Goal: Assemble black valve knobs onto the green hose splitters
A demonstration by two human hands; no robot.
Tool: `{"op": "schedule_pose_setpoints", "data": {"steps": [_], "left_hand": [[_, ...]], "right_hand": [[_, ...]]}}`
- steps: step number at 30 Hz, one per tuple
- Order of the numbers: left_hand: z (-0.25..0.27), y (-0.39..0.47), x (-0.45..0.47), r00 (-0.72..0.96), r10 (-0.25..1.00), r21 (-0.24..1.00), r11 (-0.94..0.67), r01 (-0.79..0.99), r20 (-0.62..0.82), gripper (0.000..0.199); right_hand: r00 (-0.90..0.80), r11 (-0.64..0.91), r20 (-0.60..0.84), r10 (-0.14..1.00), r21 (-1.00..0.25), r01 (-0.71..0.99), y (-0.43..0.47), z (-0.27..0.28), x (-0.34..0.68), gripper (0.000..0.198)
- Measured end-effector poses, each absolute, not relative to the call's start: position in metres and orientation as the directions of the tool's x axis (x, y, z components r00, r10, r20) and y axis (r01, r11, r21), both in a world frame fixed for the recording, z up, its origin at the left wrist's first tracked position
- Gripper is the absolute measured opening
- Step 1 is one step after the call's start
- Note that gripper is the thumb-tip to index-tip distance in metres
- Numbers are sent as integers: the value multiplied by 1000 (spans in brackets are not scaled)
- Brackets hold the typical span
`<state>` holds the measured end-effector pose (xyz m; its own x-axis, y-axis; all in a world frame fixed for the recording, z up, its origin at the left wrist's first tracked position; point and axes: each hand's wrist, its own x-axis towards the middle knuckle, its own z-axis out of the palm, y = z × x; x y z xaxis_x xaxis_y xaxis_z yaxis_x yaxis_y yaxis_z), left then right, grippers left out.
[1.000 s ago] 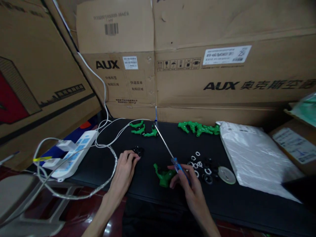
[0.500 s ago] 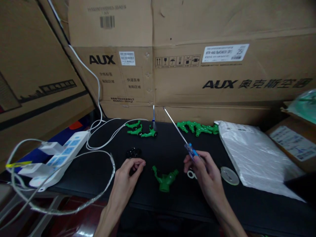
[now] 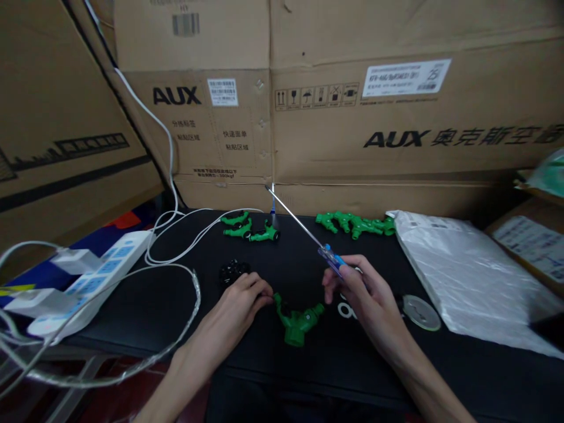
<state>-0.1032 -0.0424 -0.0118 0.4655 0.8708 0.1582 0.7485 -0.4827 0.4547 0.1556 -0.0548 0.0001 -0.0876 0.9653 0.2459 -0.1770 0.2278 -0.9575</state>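
Note:
A green Y-shaped hose splitter (image 3: 296,326) lies on the black work surface between my hands, its wide end towards me. My left hand (image 3: 247,299) is closed in a pinch at the tip of the splitter's left branch; whatever is between the fingers is hidden. My right hand (image 3: 363,291) grips a screwdriver (image 3: 331,258) by its clear blue handle, with the long shaft pointing up and to the left. Beyond my left hand sits a pile of small black parts (image 3: 232,270). White rings (image 3: 347,310) lie beside my right hand, partly covered by it.
More green splitters stand at the back left (image 3: 263,232) and back right (image 3: 356,224). A white plastic package (image 3: 458,270) and a round flat disc (image 3: 422,312) are on the right. At left are a power strip (image 3: 101,276) and looping white cables. Cardboard boxes (image 3: 317,141) wall the back.
My left hand has moved right, from beside the black parts to the splitter's left branch. The screwdriver in my right hand has swung left. The view has shifted slightly.

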Motion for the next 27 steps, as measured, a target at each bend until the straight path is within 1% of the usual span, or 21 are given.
{"op": "schedule_pose_setpoints", "data": {"steps": [5,7,11,14,15,18,21,24,27], "left_hand": [[-7,-44,-101,542,818,370,-572,732,192,13],[-8,-44,-103,553,808,359,-588,725,205,15],[-11,-42,-109,525,835,427,-540,725,165,18],[-14,-43,-114,492,850,474,-518,713,189,11],[-15,-43,-115,486,850,479,-518,708,202,10],[-13,-42,-113,505,841,483,-531,696,197,19],[-10,-38,-108,538,828,493,-538,683,159,15],[-10,-36,-104,547,822,506,-543,671,157,16],[-10,-36,-103,534,831,528,-527,666,155,13]], "right_hand": [[-83,217,240,967,-951,-222,-56,3,156,18],[-79,210,235,969,-948,-239,-56,5,155,18],[-87,195,222,971,-949,-246,-56,5,155,20],[-108,192,224,969,-949,-250,-56,2,157,21],[-115,190,224,968,-949,-252,-56,1,157,21],[-133,180,218,967,-951,-253,-56,0,157,21],[-140,177,216,966,-952,-248,-57,1,157,21],[-134,169,206,969,-954,-247,-58,1,157,21],[-118,173,208,971,-952,-252,-59,1,158,22]]}}
